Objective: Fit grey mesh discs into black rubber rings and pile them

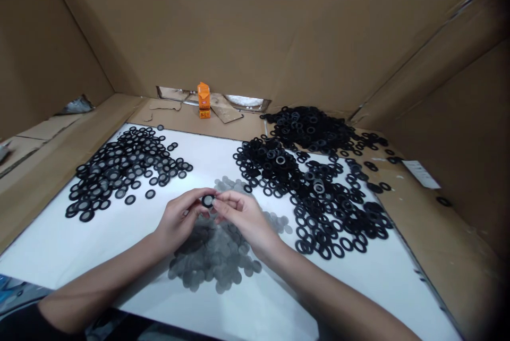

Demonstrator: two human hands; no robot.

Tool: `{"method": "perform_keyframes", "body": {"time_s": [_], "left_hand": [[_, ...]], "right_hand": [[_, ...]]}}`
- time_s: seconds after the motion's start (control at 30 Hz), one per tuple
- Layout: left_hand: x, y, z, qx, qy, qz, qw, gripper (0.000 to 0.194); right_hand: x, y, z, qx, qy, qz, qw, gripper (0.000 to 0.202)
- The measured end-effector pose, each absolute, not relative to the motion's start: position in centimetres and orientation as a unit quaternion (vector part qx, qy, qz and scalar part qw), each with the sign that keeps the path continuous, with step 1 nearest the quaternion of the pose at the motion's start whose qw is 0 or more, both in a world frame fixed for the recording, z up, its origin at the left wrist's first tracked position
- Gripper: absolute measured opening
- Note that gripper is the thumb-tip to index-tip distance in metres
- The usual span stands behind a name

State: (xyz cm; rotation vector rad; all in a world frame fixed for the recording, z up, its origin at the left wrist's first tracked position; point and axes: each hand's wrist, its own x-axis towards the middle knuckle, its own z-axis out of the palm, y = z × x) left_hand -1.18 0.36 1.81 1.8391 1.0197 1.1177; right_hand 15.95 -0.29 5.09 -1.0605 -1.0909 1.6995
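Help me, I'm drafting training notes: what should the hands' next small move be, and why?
I'd probably press the grey disc gently into its black ring: the left hand and right hand both hold the ring by its edges, the disc shows in its opening, and whether it is fully seated is too small to tell.

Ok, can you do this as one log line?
left hand: holding disc-filled ring; right hand: at its edge; centre: grey discs; left: disc-filled pile; right: black rings
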Motion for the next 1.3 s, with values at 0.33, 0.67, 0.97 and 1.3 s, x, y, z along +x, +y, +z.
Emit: {"method": "perform_keyframes", "body": {"time_s": [0.33,0.67,0.97,1.3], "left_hand": [[-1.1,0.1,1.4,0.735,0.404,0.415,0.351,0.041],[-1.1,0.3,1.2,0.726,0.432,0.410,0.343,0.038],[-1.1,0.8,1.7,0.698,0.422,0.424,0.395,0.046],[-0.7,0.9,2.9,0.601,0.450,0.424,0.506,0.023]], "right_hand": [[15.9,-0.5,5.1,-0.430,-0.457,0.662,0.411,0.017],[16.1,-0.4,5.2,-0.433,-0.496,0.639,0.397,0.019],[16.3,-0.1,5.1,-0.439,-0.487,0.635,0.408,0.017],[16.7,0.2,5.1,-0.461,-0.542,0.578,0.399,0.015]]}}
